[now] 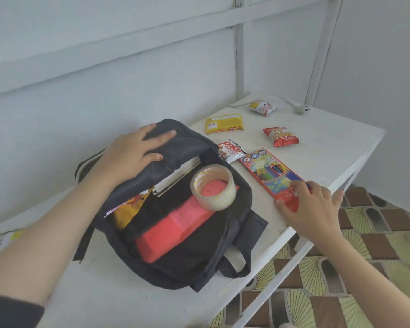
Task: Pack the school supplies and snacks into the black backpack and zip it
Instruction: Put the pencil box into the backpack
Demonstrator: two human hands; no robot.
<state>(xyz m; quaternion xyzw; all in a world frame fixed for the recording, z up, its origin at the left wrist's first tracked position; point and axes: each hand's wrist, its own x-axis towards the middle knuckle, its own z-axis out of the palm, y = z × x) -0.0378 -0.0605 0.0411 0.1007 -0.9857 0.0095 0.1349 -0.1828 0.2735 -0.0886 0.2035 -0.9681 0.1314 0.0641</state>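
My left hand [133,157] lay flat on the raised flap of the black backpack [194,263], fingers spread and straight, pressing the flap back without gripping it. The backpack lay in the middle of the white table [329,143], its main compartment wide open. Inside, a long red box [175,228] lay slantwise, and a roll of clear tape [213,202] rested on that box's far end. Behind them, under the flap, stood some white notebooks [175,178] and a yellow printed item [130,209].

My right hand [315,207] held the box of coloured pencils [268,171] by its near end, thumb on one long side and fingers curled over the top. The box lay flat on the table just beside the backpack, its near end close to the table's edge above the tiled floor [376,233].

A white and red wrapper [230,151] lay touching the backpack's far side, between it and the pencil box. Further toward the far corner were a yellow packet [223,123], a red snack bag [281,136] and a small white and red packet [263,107], all apart from one another. A white plug [300,109] lay at that far corner, near the wall.
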